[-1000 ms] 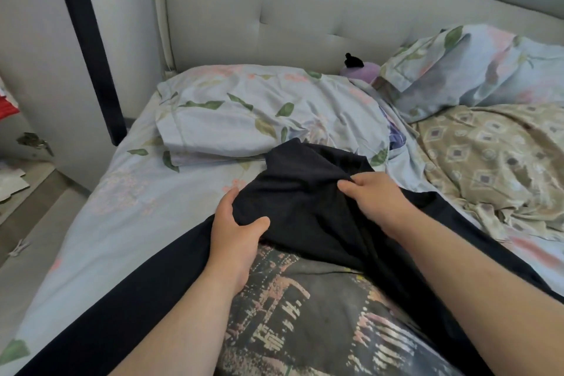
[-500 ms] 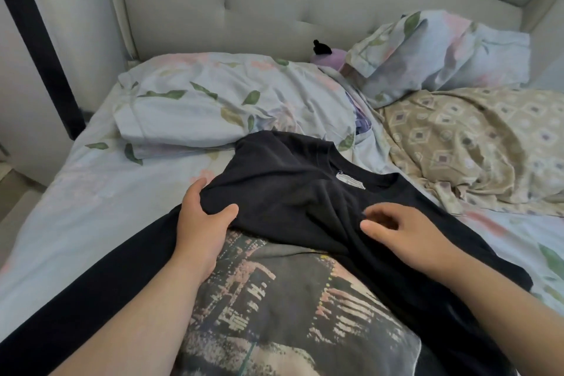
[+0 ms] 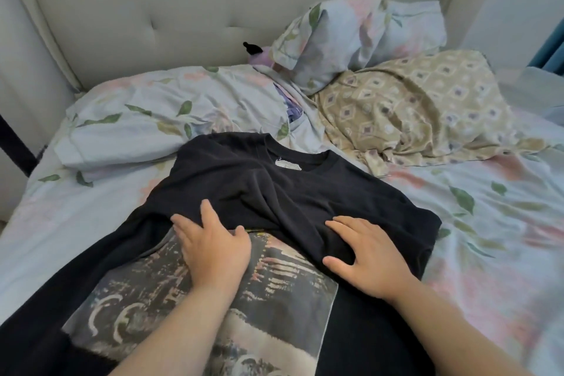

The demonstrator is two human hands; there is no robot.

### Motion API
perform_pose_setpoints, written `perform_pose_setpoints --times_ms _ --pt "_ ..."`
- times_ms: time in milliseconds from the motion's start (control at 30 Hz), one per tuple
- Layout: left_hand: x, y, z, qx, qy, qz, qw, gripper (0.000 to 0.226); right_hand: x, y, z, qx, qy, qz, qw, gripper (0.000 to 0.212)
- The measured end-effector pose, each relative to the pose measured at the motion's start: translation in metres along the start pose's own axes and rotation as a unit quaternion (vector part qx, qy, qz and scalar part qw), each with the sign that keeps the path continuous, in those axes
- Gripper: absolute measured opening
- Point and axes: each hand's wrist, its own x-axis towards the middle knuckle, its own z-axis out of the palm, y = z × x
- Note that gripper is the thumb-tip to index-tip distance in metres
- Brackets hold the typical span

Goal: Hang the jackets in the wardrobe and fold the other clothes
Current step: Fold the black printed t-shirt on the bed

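A floral pillow [image 3: 171, 113] lies at the far left. My left hand [image 3: 213, 250] rests flat, fingers straight, on the black T-shirt [image 3: 305, 192], which is spread on the bed [image 3: 488, 223] with its top folded over the print. My right hand [image 3: 372, 259] presses the shirt, fingers spread wide.

Shows a black T-shirt [image 3: 305, 198] lying on the floral bed sheet [image 3: 494, 223], near and centre. Runs from the near edge toward the far side, round collar at the far end, white neck label facing up inside it. Carries a large faded graphic print [image 3: 213, 308] face up on the near part, its far edge covered by a wrinkled black layer.
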Motion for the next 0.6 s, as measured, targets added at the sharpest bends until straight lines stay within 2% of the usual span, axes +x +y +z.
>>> perform_pose_setpoints --times_ms 67,133,233,300,367,433,500,600 --pt "-0.019 0.011 0.021 0.081 0.001 0.091 0.993 0.064 0.000 0.003 0.002 0.015 0.015 -0.002 1.000 0.074" --pt "-0.027 0.013 0.042 0.135 -0.032 0.170 0.976 0.053 -0.002 0.008 0.004 0.044 0.035 -0.004 0.998 0.069" --pt "-0.027 0.003 0.055 0.197 -0.030 0.235 0.951 0.048 -0.006 0.015 0.008 0.089 0.067 -0.018 0.994 0.054" --pt "-0.027 0.000 0.061 0.208 -0.007 0.252 0.945 0.046 -0.011 0.020 0.007 0.144 0.087 -0.015 0.986 0.048" --pt "-0.026 -0.003 0.063 0.210 0.001 0.257 0.943 0.050 -0.020 0.026 0.002 0.185 0.081 -0.015 0.979 0.056" --pt "-0.025 -0.004 0.064 0.215 0.001 0.258 0.942 0.050 -0.030 0.030 -0.004 0.120 0.016 -0.046 0.992 0.081" --pt "-0.025 -0.005 0.065 0.201 0.004 0.256 0.945 0.039 -0.038 0.038 -0.008 0.020 -0.040 -0.076 0.996 0.091" --pt "-0.025 -0.004 0.064 0.181 0.015 0.249 0.951 0.032 -0.042 0.048 -0.028 0.004 -0.042 -0.071 0.997 0.068"
